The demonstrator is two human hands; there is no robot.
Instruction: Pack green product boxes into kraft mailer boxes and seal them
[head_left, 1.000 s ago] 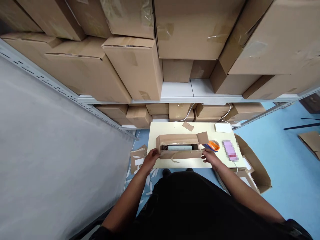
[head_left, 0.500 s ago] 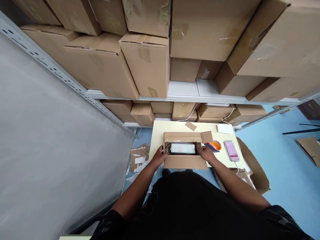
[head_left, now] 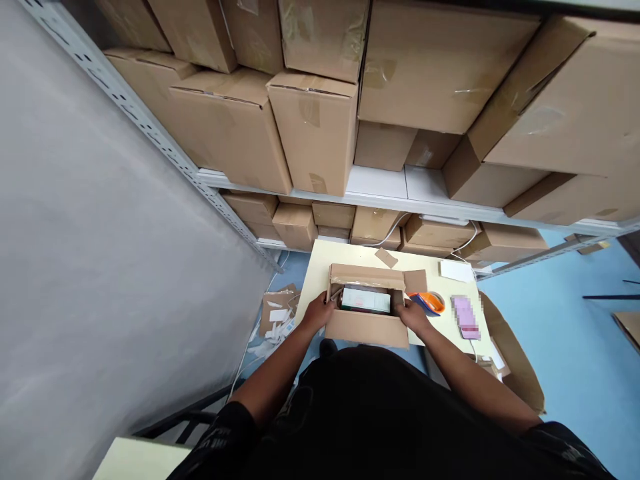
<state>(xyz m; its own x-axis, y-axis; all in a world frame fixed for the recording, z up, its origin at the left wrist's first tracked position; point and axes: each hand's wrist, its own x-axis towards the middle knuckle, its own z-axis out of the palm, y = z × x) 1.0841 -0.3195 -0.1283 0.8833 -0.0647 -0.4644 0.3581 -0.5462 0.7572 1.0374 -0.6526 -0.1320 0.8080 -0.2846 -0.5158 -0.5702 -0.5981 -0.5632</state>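
Note:
An open brown cardboard box (head_left: pixel 367 328) lies on a small cream table (head_left: pixel 345 253), its flaps folded outward. Inside it shows a white, flat packet (head_left: pixel 365 300) with a pink and green edge. My left hand (head_left: pixel 318 311) grips the box's left end, fingers curled over the edge. My right hand (head_left: pixel 410 315) holds the right end the same way, thumb on the side flap.
An orange tape dispenser (head_left: pixel 430 303) and a pink blurred object (head_left: pixel 466 317) lie right of the box, a white card (head_left: pixel 456 270) behind them. Stacked cartons fill the metal shelves (head_left: pixel 400 200) ahead. Cardboard scraps (head_left: pixel 275 317) litter the blue floor at left; an opened carton (head_left: pixel 515 360) stands at right.
The box's front flap has folded down toward me and the top has opened, exposing the white packet. Both hands slid from the front edge to the box's ends.

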